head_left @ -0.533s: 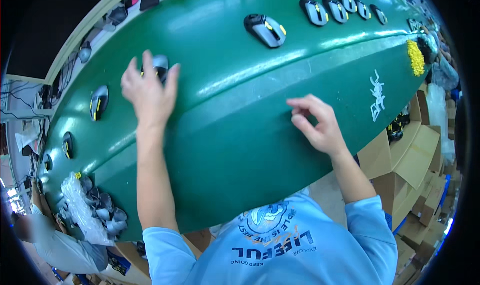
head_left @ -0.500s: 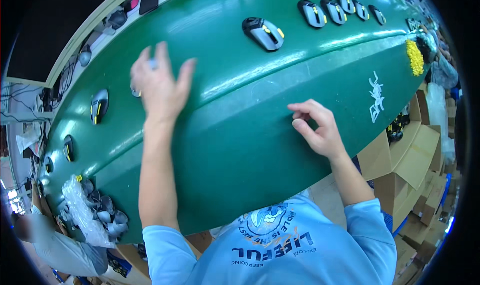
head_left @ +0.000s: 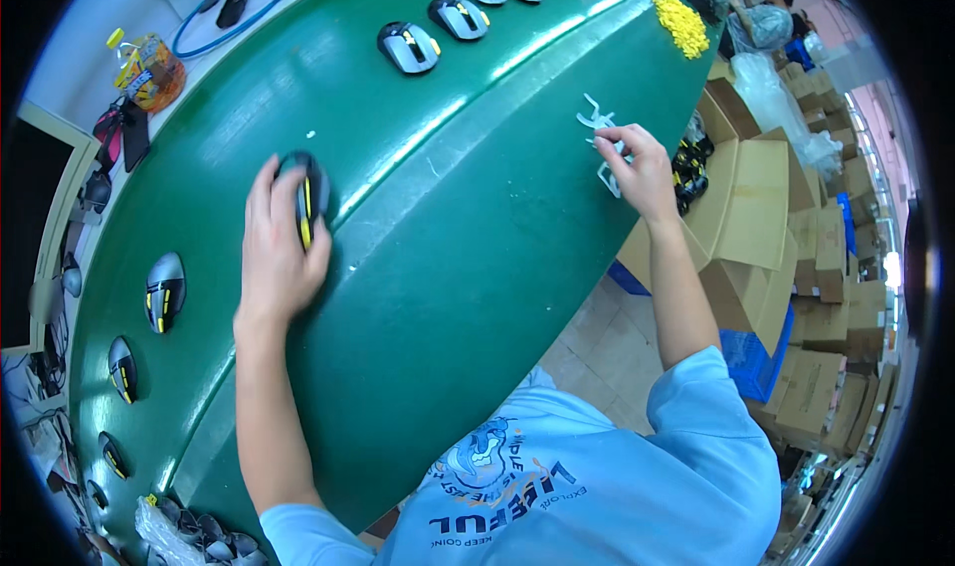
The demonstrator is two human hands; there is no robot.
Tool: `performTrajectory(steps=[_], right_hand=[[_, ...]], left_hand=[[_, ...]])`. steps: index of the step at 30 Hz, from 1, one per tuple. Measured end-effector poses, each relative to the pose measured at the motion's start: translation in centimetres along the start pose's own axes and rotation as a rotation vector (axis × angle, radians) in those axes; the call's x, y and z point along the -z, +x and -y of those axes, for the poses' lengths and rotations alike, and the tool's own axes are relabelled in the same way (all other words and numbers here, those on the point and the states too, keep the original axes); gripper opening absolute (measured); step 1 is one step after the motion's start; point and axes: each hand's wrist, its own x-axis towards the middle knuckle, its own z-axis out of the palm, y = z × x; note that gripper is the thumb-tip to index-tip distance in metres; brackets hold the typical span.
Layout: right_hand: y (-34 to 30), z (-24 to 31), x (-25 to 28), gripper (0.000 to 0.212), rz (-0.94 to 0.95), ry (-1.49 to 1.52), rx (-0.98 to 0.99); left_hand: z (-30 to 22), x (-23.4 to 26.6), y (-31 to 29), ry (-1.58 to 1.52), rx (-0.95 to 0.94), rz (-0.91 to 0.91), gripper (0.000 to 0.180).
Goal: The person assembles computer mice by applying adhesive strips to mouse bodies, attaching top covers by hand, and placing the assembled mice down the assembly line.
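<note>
My left hand [head_left: 276, 253] is closed over a grey-and-black computer mouse [head_left: 316, 190] with yellow side strips, which rests on the green table [head_left: 428, 258]. Its fingers wrap the near side and top of the mouse. At the right, my right hand [head_left: 642, 173] pinches at a small heap of thin white plastic pieces [head_left: 600, 120], thumb and forefinger together on one of them. The fingers partly cover the heap.
More mice stand in a row at the far side, such as one mouse [head_left: 409, 48], and at the left, another mouse [head_left: 165, 293]. Yellow small parts [head_left: 681, 26] lie far right. Open cardboard boxes [head_left: 741, 198] stand beyond the right edge; grey shells [head_left: 214, 541] lie near left.
The view has turned. My left hand, open over the table before, has come down onto a mouse. My right hand has moved right to the white pieces and pinches there.
</note>
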Motion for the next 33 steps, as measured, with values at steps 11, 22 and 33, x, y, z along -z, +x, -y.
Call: performTrajectory(steps=[11,22,33], right_hand=[[3.2,2.3,-1.3,0.014,0.188,-0.133,0.262],[-6.8,24.2,-10.6,0.021,0.622,0.858,0.665],[-3.3,27.2,-15.7,0.014,0.796,0.779,1.025]], left_hand=[[-5.9,3.4,-18.1,-0.124,0.106,0.172,0.078],[-6.1,1.1,-19.7,-0.152,0.191,-0.077,0.098],[-6.3,1.1,-19.7,-0.176,0.16,-0.123,0.066]])
